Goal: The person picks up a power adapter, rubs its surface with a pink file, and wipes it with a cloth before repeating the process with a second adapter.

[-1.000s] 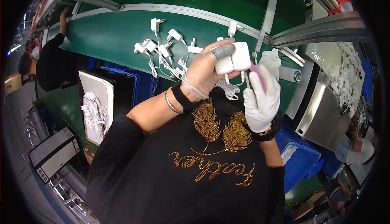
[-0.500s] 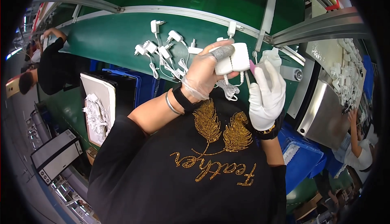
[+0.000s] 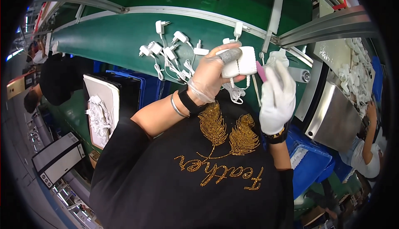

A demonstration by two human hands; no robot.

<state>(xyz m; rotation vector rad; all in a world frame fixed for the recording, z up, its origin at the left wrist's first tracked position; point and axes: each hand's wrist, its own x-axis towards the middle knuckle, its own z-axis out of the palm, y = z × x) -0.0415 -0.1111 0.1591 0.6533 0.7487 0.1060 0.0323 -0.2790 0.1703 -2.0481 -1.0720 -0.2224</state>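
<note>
My left hand (image 3: 208, 73), in a thin clear glove with grey wrapping on a finger, is closed around white power adapters (image 3: 248, 61) pressed side by side. Their cords hang down to a coiled white cable (image 3: 235, 94). My right hand (image 3: 279, 98), in a white glove, is just right of the adapters. It pinches a flat pink strip (image 3: 261, 72), whose tip is close to the adapters' right edge; whether they touch I cannot tell. A thin pale stick (image 3: 256, 91) slants down beside the right fingers, its grip hidden.
Several white plug adapters (image 3: 170, 53) with cords lie on the green bench (image 3: 116, 42). A white tray (image 3: 101, 139) of adapters stands left, blue bins (image 3: 311, 166) right. Beyond a metal box (image 3: 330, 117) is a heap of white adapters (image 3: 353, 79). Other people work at both sides.
My right hand has moved slightly right and down, away from the adapters, with the pink strip. My left hand keeps its hold almost in place. The person at far left has shifted.
</note>
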